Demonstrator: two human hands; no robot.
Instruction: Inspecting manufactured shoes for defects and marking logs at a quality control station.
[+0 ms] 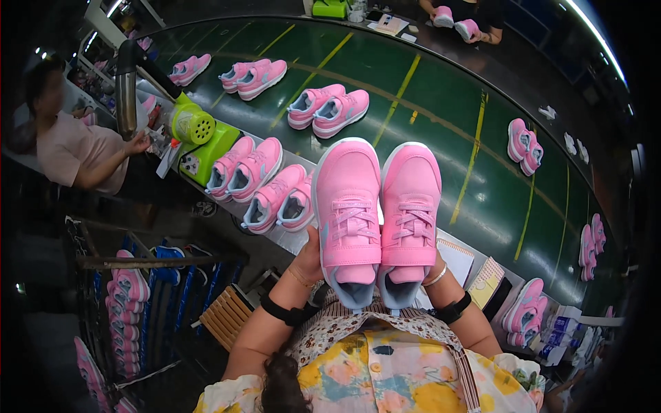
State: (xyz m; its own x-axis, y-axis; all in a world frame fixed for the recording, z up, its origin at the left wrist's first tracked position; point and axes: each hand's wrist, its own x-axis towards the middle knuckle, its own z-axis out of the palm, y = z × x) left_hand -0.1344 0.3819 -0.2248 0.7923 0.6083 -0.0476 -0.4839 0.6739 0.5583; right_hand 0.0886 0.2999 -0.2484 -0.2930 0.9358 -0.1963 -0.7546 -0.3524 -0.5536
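Observation:
Two pink sneakers with white soles and pale grey lining are held up side by side in front of me, toes pointing away. My left hand (311,256) grips the outer side of the left sneaker (350,213); most of its fingers are hidden under the shoe. On the other side, my right hand (436,267) holds the right sneaker (411,206), its fingers largely covered too. Both shoes show crossed pink laces and a strap across the instep. Just beyond my left hand, two pairs of pink sneakers (256,168) sit on the metal ledge.
A green conveyor belt (441,103) with yellow lines carries several pink pairs. Left stand a lime-green machine (210,148) and a seated person (82,141); a rack of shoes (127,310) is below. At right lie a notebook (454,261) and another pair (525,310). Across the belt, a person's hands hold shoes (454,22).

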